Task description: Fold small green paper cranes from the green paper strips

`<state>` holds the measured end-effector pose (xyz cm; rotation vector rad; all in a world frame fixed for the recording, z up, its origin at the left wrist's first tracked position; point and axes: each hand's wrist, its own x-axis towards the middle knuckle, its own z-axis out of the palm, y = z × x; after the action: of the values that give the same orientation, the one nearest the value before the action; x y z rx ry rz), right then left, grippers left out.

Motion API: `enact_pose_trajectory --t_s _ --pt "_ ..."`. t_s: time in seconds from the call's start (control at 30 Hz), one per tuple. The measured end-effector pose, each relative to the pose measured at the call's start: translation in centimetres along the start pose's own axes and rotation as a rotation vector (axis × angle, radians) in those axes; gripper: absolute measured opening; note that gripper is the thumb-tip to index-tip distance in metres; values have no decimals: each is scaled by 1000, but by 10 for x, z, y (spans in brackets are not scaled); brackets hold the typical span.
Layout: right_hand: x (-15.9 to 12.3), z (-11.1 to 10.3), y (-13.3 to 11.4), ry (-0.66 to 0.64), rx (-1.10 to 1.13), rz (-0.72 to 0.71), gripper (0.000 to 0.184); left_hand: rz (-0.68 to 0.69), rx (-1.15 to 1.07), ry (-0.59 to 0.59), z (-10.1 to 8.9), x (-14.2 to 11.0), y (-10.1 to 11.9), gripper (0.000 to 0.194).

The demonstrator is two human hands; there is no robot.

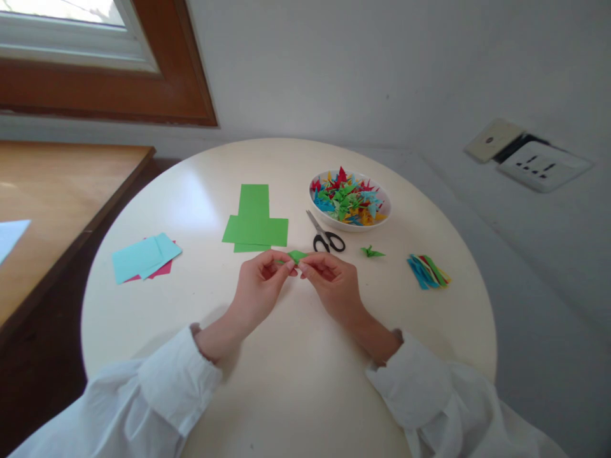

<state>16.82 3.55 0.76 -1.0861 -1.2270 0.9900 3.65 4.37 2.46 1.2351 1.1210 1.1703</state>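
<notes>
Between my two hands is a small piece of folded green paper (296, 256), pinched at its sides over the middle of the table. My left hand (262, 280) grips its left part with thumb and forefinger. My right hand (334, 280) pinches the right part the same way, and the fingertips of both hands nearly meet. Fingers cover much of the paper, so its exact fold is hidden. Just beyond the hands lie several green paper sheets (255, 230) and a pair of scissors (322, 234) with black handles. A finished green paper crane (372, 252) rests to the right.
A white bowl (351, 224) full of colourful paper cranes stands at the back right of the round white table (296, 394). Light blue sheets (138, 257) over red ones lie at left. Coloured paper strips (428, 271) lie at right. A wooden desk (71, 184) adjoins the left side.
</notes>
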Motion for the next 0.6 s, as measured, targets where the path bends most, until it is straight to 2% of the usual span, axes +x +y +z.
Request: enact_pose_trajectory --t_s 0.6 --pt "-2 4 3 31 -47 -32 4 39 81 55 3 -1 -4 8"
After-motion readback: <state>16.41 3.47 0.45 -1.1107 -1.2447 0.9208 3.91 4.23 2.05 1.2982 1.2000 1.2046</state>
